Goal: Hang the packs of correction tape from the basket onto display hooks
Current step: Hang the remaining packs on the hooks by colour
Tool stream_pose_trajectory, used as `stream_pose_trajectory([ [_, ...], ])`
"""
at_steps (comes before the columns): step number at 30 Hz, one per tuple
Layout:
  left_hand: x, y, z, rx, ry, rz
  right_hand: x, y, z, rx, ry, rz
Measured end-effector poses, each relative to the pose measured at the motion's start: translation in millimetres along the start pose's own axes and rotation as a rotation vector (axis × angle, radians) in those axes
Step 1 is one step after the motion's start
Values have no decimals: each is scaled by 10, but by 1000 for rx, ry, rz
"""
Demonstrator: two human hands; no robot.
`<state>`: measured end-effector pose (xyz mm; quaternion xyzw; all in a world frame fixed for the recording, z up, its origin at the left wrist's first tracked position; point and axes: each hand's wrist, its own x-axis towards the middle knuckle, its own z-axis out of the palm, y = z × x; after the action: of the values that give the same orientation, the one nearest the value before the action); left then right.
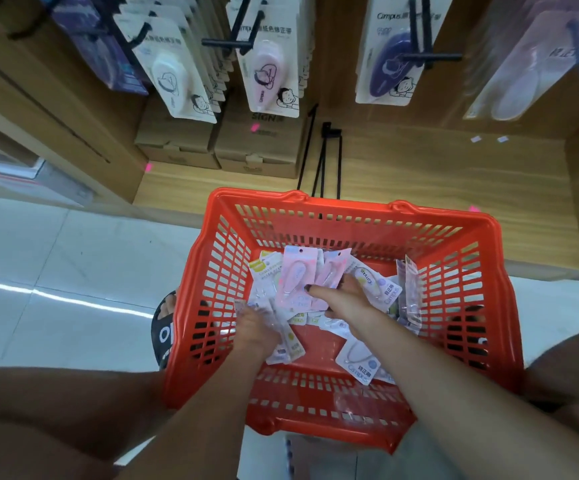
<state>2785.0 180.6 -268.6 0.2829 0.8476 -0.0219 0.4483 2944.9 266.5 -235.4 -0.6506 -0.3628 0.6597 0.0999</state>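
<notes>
A red plastic basket sits on the floor below me with several correction tape packs in it. My left hand is down at the basket's left side, fingers curled around a bunch of white and lilac packs. My right hand reaches into the middle and pinches two pink packs between thumb and fingers. A loose white pack lies near the basket's front. Above, black display hooks carry hanging packs: white, pink and purple.
Cardboard boxes stand on the wooden base shelf under the hooks. Spare black hooks lean against the back panel. A bare hook juts out over the purple pack. White tiled floor lies to the left; my sandalled foot is beside the basket.
</notes>
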Motion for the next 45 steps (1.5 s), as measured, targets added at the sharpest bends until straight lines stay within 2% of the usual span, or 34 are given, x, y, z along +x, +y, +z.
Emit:
stream_pose_trajectory([
  [5,-10,-110,-45,40,3,48,93,17,136,37,-31,79],
  [10,-96,-110,-59,109,136,58,198,45,202,130,-29,154],
  [12,-146,-106,-53,214,228,61,228,40,248,152,-53,159],
  [15,-243,-92,-9,349,348,63,270,38,322,136,12,182],
  [17,-285,-83,63,332,308,52,294,53,347,119,56,195],
  [20,-302,-7,124,105,190,-11,351,87,366,86,60,172],
  [24,-225,20,63,-72,195,-91,296,43,438,33,31,125],
  [27,-194,-26,25,-216,149,-111,317,42,467,90,13,114],
  [36,-66,-134,-94,-246,38,-181,275,-41,451,189,-56,134],
  [42,-33,-94,-6,-519,-123,-235,337,-22,493,101,-34,79],
  [45,19,-99,73,-596,-163,-201,355,-18,439,134,-9,68],
])
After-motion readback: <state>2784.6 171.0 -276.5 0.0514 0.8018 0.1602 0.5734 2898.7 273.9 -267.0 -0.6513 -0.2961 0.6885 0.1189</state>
